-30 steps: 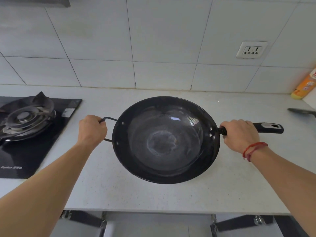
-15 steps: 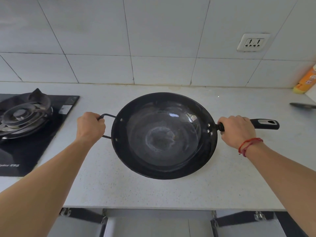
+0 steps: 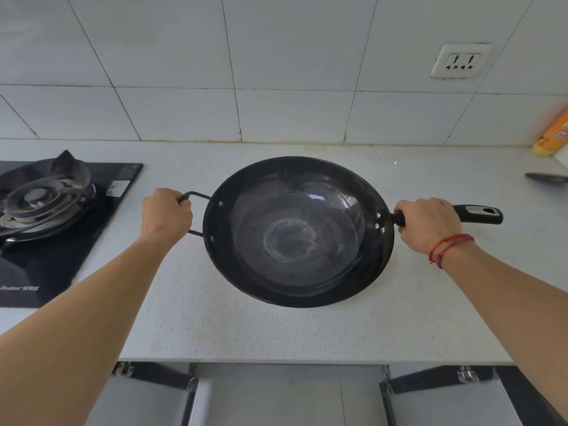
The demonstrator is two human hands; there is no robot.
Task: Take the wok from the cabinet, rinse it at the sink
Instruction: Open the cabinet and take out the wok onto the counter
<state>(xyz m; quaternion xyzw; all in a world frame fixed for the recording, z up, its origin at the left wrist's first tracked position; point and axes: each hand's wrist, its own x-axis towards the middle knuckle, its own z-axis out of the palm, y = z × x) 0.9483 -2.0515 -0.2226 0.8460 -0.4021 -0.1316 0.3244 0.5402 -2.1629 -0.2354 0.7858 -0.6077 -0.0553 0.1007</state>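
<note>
A black wok (image 3: 298,232) is held over the pale speckled counter (image 3: 276,330), in the middle of the view, its worn grey bottom facing up at me. My left hand (image 3: 167,215) is closed around the small loop handle on the wok's left side. My right hand (image 3: 428,224), with a red string on the wrist, grips the long black handle on the right. I cannot tell whether the wok touches the counter. No sink is in view.
A black gas hob (image 3: 46,210) with a burner sits at the left. An orange bottle (image 3: 553,133) and a dark utensil (image 3: 547,177) lie at the far right. A wall socket (image 3: 461,61) is on the tiles. Open cabinet doors (image 3: 445,398) hang below the counter edge.
The wok, held in both hands, has stayed almost in place; the view has shifted slightly so it sits a little higher in the frame. Both grips are unchanged.
</note>
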